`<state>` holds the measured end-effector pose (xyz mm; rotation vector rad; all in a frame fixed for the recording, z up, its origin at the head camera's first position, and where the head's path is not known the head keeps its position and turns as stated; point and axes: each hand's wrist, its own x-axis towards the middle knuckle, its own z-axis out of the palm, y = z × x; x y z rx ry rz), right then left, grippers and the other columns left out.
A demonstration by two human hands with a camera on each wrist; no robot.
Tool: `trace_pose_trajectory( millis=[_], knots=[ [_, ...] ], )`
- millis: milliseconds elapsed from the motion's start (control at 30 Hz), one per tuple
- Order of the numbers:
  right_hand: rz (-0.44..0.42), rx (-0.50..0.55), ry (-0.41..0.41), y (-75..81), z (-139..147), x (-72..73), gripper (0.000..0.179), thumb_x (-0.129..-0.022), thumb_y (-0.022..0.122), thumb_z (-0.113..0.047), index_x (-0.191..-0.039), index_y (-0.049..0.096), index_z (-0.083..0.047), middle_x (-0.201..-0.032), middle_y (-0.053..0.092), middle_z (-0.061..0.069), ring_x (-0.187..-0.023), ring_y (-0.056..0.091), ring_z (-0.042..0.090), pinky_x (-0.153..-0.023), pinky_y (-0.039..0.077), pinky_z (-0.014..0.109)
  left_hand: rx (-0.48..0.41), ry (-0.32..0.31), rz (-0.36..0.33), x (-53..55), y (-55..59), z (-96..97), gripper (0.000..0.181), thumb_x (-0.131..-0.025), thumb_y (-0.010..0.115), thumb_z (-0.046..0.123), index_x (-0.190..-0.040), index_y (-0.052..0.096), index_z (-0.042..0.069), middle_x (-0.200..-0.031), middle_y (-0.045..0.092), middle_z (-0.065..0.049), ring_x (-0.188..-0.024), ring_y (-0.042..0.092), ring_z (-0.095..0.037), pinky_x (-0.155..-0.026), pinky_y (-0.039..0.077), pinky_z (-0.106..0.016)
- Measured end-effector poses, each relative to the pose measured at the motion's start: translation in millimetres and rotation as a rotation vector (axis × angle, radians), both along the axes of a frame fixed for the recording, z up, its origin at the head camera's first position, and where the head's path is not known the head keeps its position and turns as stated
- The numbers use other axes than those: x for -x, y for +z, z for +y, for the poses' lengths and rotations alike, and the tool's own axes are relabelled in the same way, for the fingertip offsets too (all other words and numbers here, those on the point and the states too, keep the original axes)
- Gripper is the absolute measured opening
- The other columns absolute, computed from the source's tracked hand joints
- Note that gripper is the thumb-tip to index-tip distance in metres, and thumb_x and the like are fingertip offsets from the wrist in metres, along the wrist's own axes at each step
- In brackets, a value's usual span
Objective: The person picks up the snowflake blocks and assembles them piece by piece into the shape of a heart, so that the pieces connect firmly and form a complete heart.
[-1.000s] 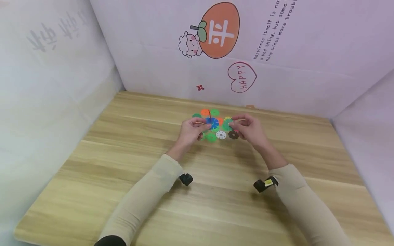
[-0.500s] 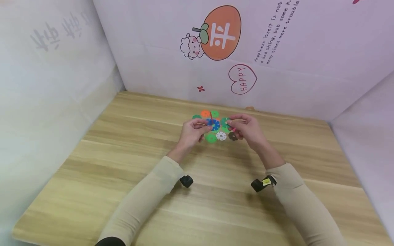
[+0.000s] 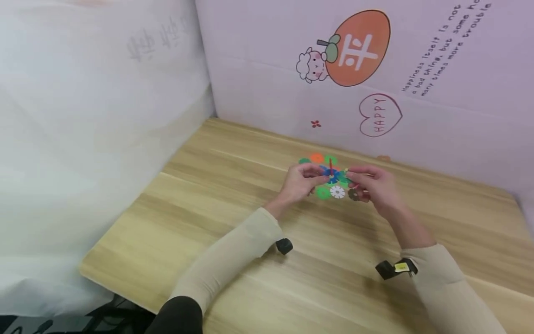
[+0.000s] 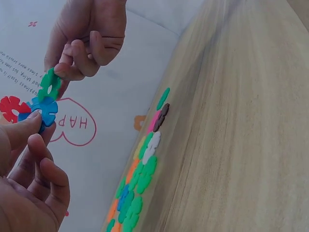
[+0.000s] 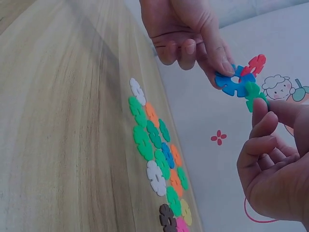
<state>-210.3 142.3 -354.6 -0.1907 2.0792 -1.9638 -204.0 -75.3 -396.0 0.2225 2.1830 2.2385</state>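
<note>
Between its thumb and fingers, my left hand (image 3: 299, 183) pinches a blue snowflake disc (image 5: 231, 88), a flat notched plastic building piece. A red snowflake disc (image 4: 11, 107) is slotted into the blue one and stands at an angle to it. My right hand (image 3: 375, 188) pinches a green snowflake disc (image 4: 47, 78) by its edge. In both wrist views the green disc's rim meets the rim of the blue disc, its notches overlapping there. All of these pieces are held up above the table.
Several loose snowflake discs lie flat on the wooden table (image 3: 233, 195) under the hands, among them a white disc (image 5: 152, 175), a brown disc (image 5: 165, 217) and an orange disc (image 3: 316, 158). A printed white backdrop (image 3: 267, 93) rises behind the table's far edge.
The right hand has brought the green disc leftward against the blue disc, closing the gap between them. The head view has swung left, so everything sits further right in it.
</note>
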Motion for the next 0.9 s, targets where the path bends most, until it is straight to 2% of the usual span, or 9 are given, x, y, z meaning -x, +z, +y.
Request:
trace_pose_trajectory(
  millis=[67,133,333,533,733,900],
  knots=[
    [-0.019,-0.001,0.005,1.1,7.5,-3.6,0.02,-0.096,0.072,-0.018,-0.111,0.066,-0.007,-0.078,0.069,0.0,-0.055,0.052,0.007,-0.048,0.04,0.02,0.004,0.004,0.003,-1.0,0.4,6.9,0.012,-0.087,0.079,0.007,-0.098,0.073,0.005,-0.082,0.071,-0.002,-0.052,0.05,-0.011,-0.046,0.041,-0.02],
    [-0.04,0.014,0.025,1.6,7.1,-3.7,0.028,-0.096,0.071,-0.02,-0.118,0.063,-0.004,-0.084,0.07,0.002,-0.058,0.053,0.007,-0.049,0.039,0.02,0.012,0.024,-0.001,-1.8,1.7,5.4,0.013,-0.087,0.08,0.007,-0.098,0.073,0.005,-0.082,0.071,-0.002,-0.052,0.05,-0.01,-0.045,0.04,-0.02],
    [-0.078,0.094,0.082,5.7,-10.6,8.6,0.052,-0.099,0.067,-0.014,-0.142,0.047,0.007,-0.1,0.071,0.008,-0.061,0.054,0.007,-0.048,0.036,0.019,0.001,0.057,-0.032,2.0,12.4,-18.4,0.014,-0.088,0.079,0.009,-0.099,0.072,0.004,-0.081,0.07,-0.005,-0.051,0.047,-0.009,-0.046,0.038,-0.019],
    [-0.084,0.109,0.054,9.9,-9.4,10.1,0.051,-0.099,0.067,-0.013,-0.141,0.048,0.009,-0.098,0.072,0.007,-0.059,0.054,0.007,-0.048,0.036,0.019,-0.04,0.009,0.002,4.2,17.3,-15.5,0.008,-0.089,0.077,0.004,-0.091,0.069,0.002,-0.079,0.068,-0.004,-0.052,0.047,-0.011,-0.048,0.04,-0.02],
    [-0.075,0.129,0.068,13.1,-4.6,5.2,0.047,-0.099,0.065,-0.008,-0.139,0.049,0.011,-0.097,0.073,0.009,-0.059,0.058,0.008,-0.049,0.037,0.02,-0.077,-0.02,0.069,3.7,14.5,-7.0,0.008,-0.088,0.075,-0.003,-0.086,0.068,0.0,-0.074,0.066,-0.008,-0.05,0.046,-0.012,-0.046,0.038,-0.019],
    [-0.116,0.137,0.026,11.0,5.5,-3.1,0.044,-0.099,0.064,-0.006,-0.138,0.05,0.009,-0.096,0.074,0.007,-0.061,0.059,0.01,-0.049,0.038,0.02,-0.103,-0.065,0.045,3.0,9.7,3.9,0.009,-0.089,0.074,-0.003,-0.085,0.067,0.001,-0.073,0.065,-0.007,-0.051,0.047,-0.012,-0.046,0.039,-0.02]
  ],
)
